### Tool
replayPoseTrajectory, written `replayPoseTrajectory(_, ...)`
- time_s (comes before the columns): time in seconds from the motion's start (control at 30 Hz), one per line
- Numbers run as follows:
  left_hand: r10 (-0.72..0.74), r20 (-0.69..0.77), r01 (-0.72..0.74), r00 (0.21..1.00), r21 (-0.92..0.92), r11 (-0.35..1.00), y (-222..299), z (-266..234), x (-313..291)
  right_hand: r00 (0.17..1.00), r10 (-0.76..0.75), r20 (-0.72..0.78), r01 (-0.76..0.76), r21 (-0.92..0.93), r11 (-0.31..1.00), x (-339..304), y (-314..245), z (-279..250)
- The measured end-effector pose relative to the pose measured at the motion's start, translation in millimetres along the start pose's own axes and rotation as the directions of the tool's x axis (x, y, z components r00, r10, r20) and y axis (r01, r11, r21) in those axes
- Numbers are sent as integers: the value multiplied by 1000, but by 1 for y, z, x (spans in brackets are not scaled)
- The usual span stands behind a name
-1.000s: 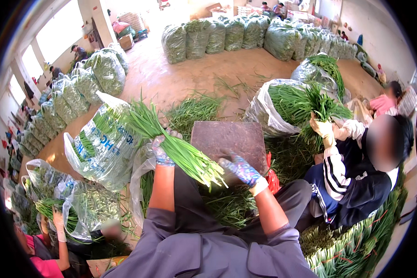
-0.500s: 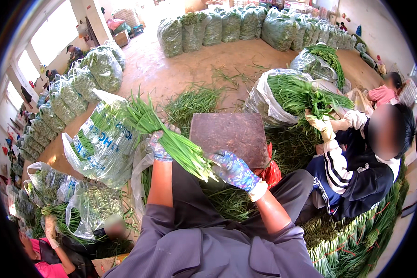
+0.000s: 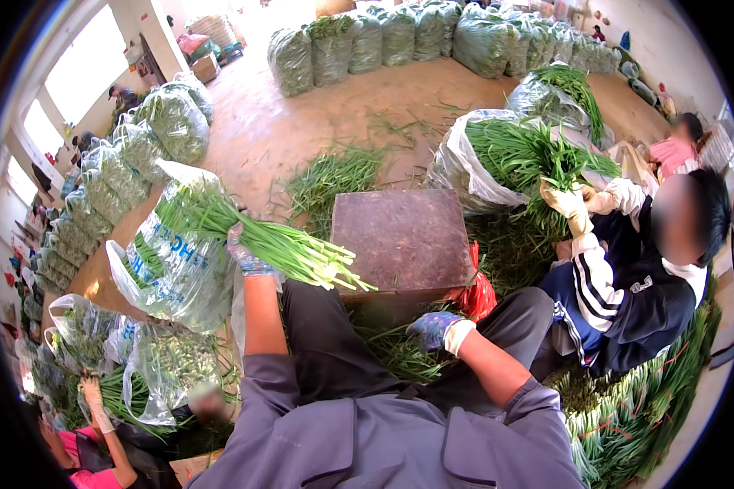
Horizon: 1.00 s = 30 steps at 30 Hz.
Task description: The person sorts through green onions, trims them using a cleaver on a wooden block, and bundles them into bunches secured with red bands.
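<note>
My left hand, in a blue patterned glove, is closed around a bunch of garlic chives. The leaves fan out to the upper left, and the pale cut ends point right, by the near left edge of a brown box-like block. My right hand, gloved the same way with a pale cuff, is lower down, between my knees and apart from the bunch. Its fingers look curled together over loose green leaves; whatever is in them, if anything, is hidden.
A printed plastic bag of greens stands at my left, an open bag of greens beyond the block. At my right a co-worker handles greens; another person sits lower left. Tied bundles lie lower right. Filled bags line the back.
My right hand has come away from the chives' cut ends and dropped toward my lap. My left hand has shifted left with the bunch, which now lies flatter.
</note>
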<state>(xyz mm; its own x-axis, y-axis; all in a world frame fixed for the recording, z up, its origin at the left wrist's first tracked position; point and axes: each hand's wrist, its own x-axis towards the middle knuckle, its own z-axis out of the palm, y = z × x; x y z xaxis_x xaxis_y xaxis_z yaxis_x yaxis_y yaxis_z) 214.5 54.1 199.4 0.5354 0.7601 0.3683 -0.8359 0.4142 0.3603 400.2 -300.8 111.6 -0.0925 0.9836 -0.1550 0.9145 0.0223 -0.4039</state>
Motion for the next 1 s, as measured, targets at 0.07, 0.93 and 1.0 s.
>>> replayPoseTrajectory(0.07, -11, 25, 12, 1000, -42, 999, -1, 7, 0, 911, -45, -409, 60, 23, 998, -4, -3, -14)
replayPoseTrajectory(0.93, -100, 183, 133, 978, -177, 975, 8, -12, -5, 784, 558, -273, 26, 912, 410, -59, 8, -107)
replayPoseTrajectory(1.0, -112, 211, 168, 971, -268, 949, 18, -24, -1, 684, 663, -304, 105, 941, 323, -63, 26, -115)
